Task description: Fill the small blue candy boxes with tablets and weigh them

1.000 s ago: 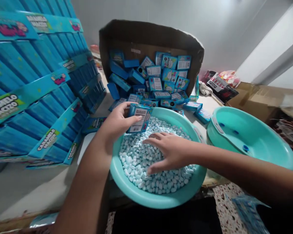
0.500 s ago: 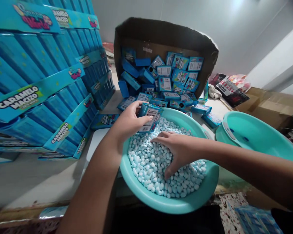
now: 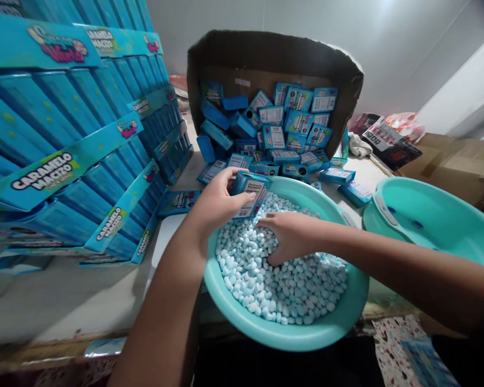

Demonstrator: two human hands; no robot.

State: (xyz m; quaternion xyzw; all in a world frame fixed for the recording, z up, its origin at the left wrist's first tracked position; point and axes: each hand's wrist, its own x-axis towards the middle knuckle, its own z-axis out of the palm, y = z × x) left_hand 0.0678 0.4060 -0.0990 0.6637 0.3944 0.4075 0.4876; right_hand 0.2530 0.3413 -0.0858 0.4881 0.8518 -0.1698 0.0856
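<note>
My left hand (image 3: 221, 201) grips a small blue candy box (image 3: 251, 192) above the far left rim of a turquoise basin (image 3: 280, 339). The box is tilted, with a white label panel towards me. Small white and pale-blue candies (image 3: 290, 293) fill the basin. My right hand (image 3: 288, 236) digs into them below the box, fingers curled and thumb drawn in around some candies. Its fingertips are partly sunk among the candies, so how many it holds is hidden.
A cardboard carton (image 3: 274, 51) behind the basin lies open, with several blue boxes (image 3: 298, 122) spilling out. Stacked display trays of blue boxes (image 3: 64, 177) rise at left. Another turquoise basin (image 3: 439, 215) stands at right, near brown cardboard (image 3: 451, 158).
My right hand's thumb has drawn up towards its fingers among the candies. The left hand keeps its hold on the candy box. The whole view has shifted slightly.
</note>
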